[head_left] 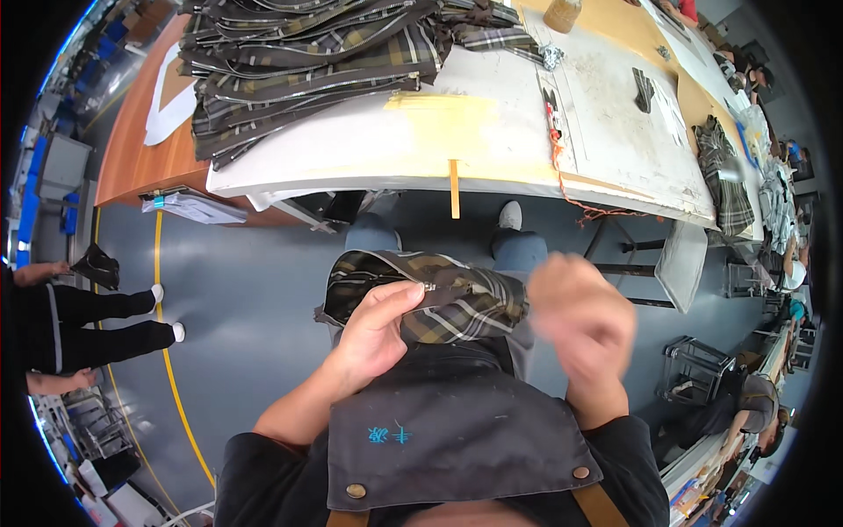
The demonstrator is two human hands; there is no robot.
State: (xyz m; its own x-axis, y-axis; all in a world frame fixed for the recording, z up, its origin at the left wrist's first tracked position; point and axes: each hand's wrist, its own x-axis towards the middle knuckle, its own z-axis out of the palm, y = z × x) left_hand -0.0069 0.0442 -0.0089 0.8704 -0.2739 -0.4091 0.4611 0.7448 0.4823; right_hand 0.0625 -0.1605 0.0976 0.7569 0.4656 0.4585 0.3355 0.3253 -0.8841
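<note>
A dark plaid fabric piece with a zipper (465, 309) lies across my lap, olive, black and white in pattern. Its left end gapes like a tube. My left hand (379, 327) pinches the zipper between thumb and fingers, by a small silvery metal part (428, 287). My right hand (583, 318) is raised just beside the right end of the fabric, smeared by motion; its fingers look curled, but whether they hold anything cannot be made out. In front, a tall pile of similar plaid pieces with zippers (307, 66) covers the left of the white-topped table (351, 132).
Orange cord (557, 149) runs over the table edge beside a slim red-and-black tool (551, 105). A wooden strip (454, 189) juts from that edge. More plaid cloth (724, 176) hangs at the right. Stools (694, 369) stand lower right; a person (97, 325) stands at the left.
</note>
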